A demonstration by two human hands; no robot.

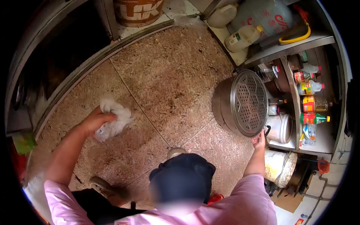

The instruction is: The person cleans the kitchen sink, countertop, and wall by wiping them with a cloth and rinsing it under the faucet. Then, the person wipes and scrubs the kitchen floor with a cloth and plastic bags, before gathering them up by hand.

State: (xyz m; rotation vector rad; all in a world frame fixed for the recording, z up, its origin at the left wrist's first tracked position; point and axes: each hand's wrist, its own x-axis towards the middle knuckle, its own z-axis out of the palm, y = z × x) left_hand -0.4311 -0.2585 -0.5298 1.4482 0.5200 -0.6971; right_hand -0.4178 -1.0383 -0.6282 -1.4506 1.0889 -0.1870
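My left hand is closed around a crumpled white cloth, held out over the brown tiled floor. On the right, a large round metal steamer pot has a perforated steamer tray across its top. My right hand is at the near lower rim of the steamer pot, beside a black handle, with its fingers against the rim. Part of the grip is hidden by the pot.
Shelves with bottles stand on the right, above a dirty white bucket. Plastic jugs and a gas cylinder sit at the upper right. A brown bucket is at the top. A dark-haired head or cap is below.
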